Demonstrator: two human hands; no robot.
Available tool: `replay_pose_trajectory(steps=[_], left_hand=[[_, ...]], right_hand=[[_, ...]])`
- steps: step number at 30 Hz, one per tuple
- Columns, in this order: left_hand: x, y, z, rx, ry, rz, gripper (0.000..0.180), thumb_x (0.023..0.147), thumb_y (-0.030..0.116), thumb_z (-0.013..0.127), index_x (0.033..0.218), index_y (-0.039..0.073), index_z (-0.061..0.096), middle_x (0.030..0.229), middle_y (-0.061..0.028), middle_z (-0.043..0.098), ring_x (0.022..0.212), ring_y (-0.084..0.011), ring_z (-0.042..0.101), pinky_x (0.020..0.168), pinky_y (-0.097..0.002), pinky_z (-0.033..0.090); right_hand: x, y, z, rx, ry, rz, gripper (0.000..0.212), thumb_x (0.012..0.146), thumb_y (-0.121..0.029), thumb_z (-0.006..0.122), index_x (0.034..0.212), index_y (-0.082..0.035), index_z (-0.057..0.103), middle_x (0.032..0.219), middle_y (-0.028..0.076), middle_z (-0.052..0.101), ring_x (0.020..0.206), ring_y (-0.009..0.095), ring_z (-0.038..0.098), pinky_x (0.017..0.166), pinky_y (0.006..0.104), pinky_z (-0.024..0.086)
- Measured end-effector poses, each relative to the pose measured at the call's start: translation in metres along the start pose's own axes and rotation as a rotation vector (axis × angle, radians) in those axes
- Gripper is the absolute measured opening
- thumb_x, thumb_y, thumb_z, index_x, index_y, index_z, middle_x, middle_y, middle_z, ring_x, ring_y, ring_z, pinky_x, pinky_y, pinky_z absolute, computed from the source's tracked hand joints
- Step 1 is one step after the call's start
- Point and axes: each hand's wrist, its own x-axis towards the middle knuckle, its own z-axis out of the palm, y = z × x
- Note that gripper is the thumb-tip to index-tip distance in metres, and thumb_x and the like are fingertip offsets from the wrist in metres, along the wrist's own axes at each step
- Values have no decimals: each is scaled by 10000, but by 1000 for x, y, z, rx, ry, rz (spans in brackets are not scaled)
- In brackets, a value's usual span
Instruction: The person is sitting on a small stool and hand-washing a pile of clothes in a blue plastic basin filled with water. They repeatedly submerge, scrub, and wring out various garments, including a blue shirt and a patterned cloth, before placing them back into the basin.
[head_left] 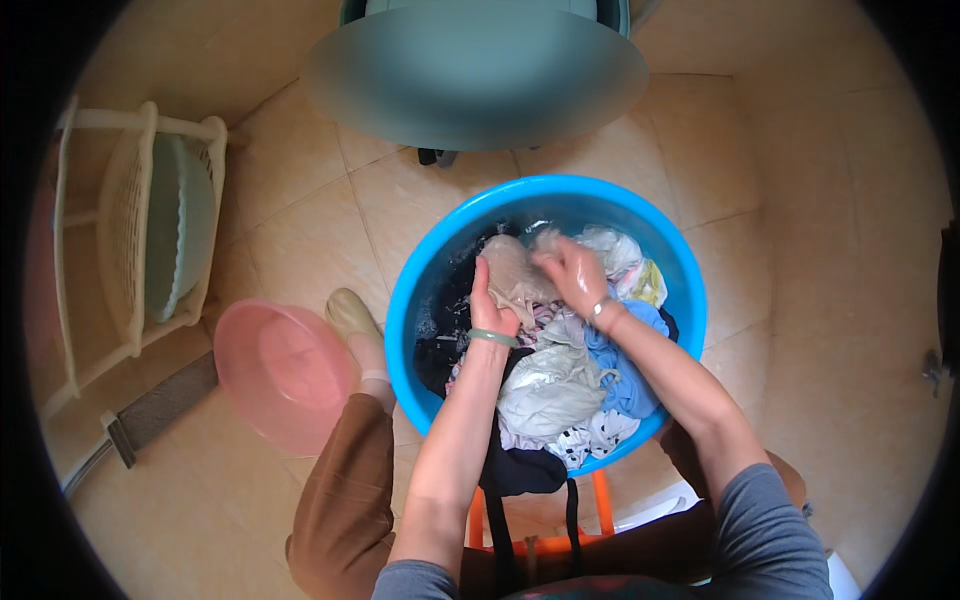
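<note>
In the middle of it all, the left hand (496,312) has the beige cloth (515,272), thumb standing up along its left edge, the fingers hidden under the fabric. Over to the right hand (577,280): wet, bent at the knuckles, fingertips blurred, so I cannot tell whether it grips anything. And here is the relation that matters: the cloth lies between the two, its bunched length slanting from far left to near right. The left hand is nearer, right against it; the right hand is just beside its right-hand end.

All this above the heaped laundry in the blue basin (398,335)! Dark, wet stuff fills the left side; a pale grey-white garment (550,385) sits at the near middle, a blue garment (628,380) to its right, a white-and-yellow piece (650,284) by the far right wall. A black garment (525,470) hangs over the near rim, with orange legs (602,500) showing below; what bears the basin, I can't make out.

Out to the tiled floor (300,220): a pink basin (245,345) by the left shoe (350,312), a flat grey mop-like head (172,400) beside it, a cream rack (148,230) against the left side, and a large teal shape (475,80), badly blurred, beyond.
</note>
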Motion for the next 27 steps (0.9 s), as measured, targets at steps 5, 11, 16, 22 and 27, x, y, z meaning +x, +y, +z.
replay_pose_trajectory(steps=[5,11,16,22,27], left_hand=[[-52,-7,19,-95,-198,-313,611,910,526,525,1270,32,524,1224,-146,589,1132,-261,559,935,-409,481],[-84,-60,-40,-131,-126,-207,569,951,461,478,1359,68,429,1329,-89,517,1173,-228,518,1017,-389,412],[-93,-59,-22,-6,80,-119,484,992,351,440,1385,71,395,1392,-55,461,1283,-210,425,1106,-366,310],[-80,-30,-39,-49,-65,-168,625,934,589,407,1310,97,490,1291,-71,548,1167,-250,527,997,-410,426],[-68,-31,-19,-57,70,-152,556,975,488,407,1348,79,454,1337,-71,516,1212,-238,497,1051,-389,374]], right_hand=[[-105,-66,-42,-114,-263,-422,269,837,-324,622,716,-86,587,691,134,618,629,320,612,555,454,463],[-97,-32,19,-202,-3,-369,266,871,-272,548,687,-88,606,675,123,629,600,298,614,525,438,459],[-21,-16,43,-503,-178,4,243,864,-242,528,705,-90,631,695,142,643,640,319,641,563,446,495],[-97,-56,21,-146,-208,-185,266,851,-286,556,691,-83,618,640,162,616,621,360,612,605,466,480],[-57,-42,42,-221,-49,-263,296,854,-288,555,667,-73,634,631,171,623,613,371,619,589,479,479]])
